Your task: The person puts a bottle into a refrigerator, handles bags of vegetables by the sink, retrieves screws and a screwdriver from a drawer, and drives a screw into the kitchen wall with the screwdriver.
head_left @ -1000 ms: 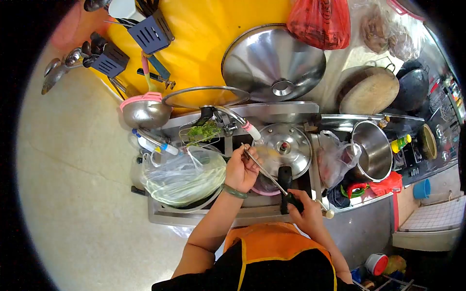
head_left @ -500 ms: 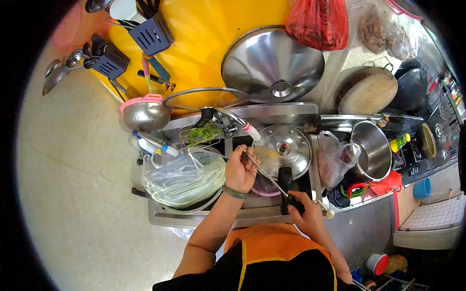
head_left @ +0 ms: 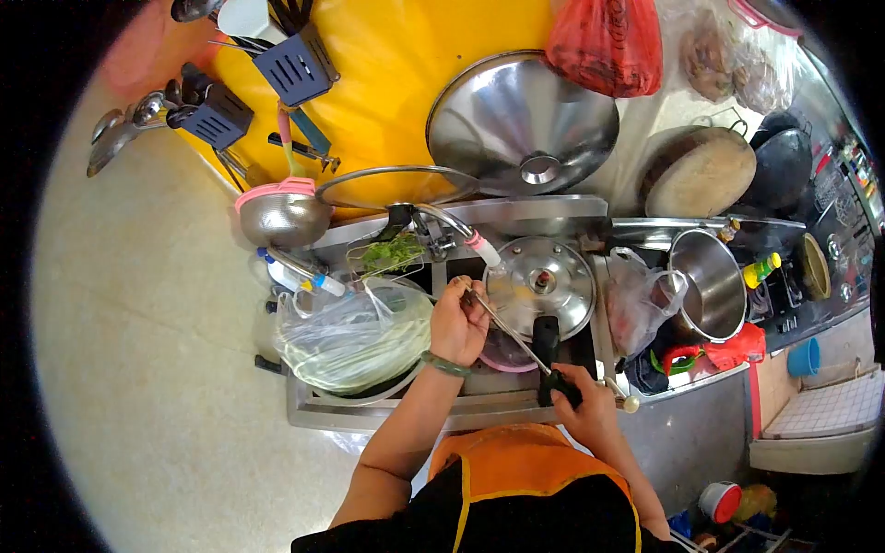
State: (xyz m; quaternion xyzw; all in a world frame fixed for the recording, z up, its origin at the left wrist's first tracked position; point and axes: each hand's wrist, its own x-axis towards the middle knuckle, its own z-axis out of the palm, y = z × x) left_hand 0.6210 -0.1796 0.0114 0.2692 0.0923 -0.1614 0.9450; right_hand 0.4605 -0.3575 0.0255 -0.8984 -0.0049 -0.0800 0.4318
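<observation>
A thin metal rod (head_left: pixel 508 329) with a black handle (head_left: pixel 563 389) slants between my hands over the sink. My right hand (head_left: pixel 586 403) is closed round the handle. The fingers of my left hand (head_left: pixel 461 320) are pinched at the rod's far end, just below the white-and-pink tip of a faucet (head_left: pixel 480 247); something small and dark shows at the fingertips. Beneath and beside the rod lies a steel pot lid (head_left: pixel 544 276) with a black long handle (head_left: pixel 545 346). Part of a pink bowl (head_left: pixel 505 354) shows under the rod.
Left in the sink is a clear bag of pale vegetables (head_left: pixel 355 346), with greens (head_left: pixel 392 253) in a wire rack behind. A colander (head_left: pixel 284 217), a glass lid (head_left: pixel 396 187) and a large steel lid (head_left: pixel 523 123) stand at the back. An open steel pot (head_left: pixel 708 284) is at the right.
The whole view has shifted slightly, with the surroundings a little further right. My hands keep nearly the same hold on the rod and its handle.
</observation>
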